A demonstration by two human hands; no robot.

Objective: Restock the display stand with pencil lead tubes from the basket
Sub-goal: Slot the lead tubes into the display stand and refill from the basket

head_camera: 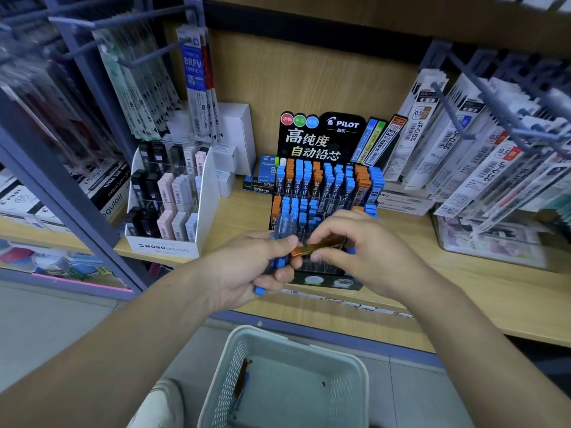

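The PILOT display stand is set on a wooden shop shelf; a pale basket is placed below it. The stand's front rows are hidden by the hands. Blue-capped lead tubes are gripped in the left hand; an orange tube is pinched by the right hand beside them, before the stand.

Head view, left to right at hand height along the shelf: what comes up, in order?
MONO display box → left hand gripping blue-capped tubes → orange tube → right hand pinching it → JF-0.5 refill packs.
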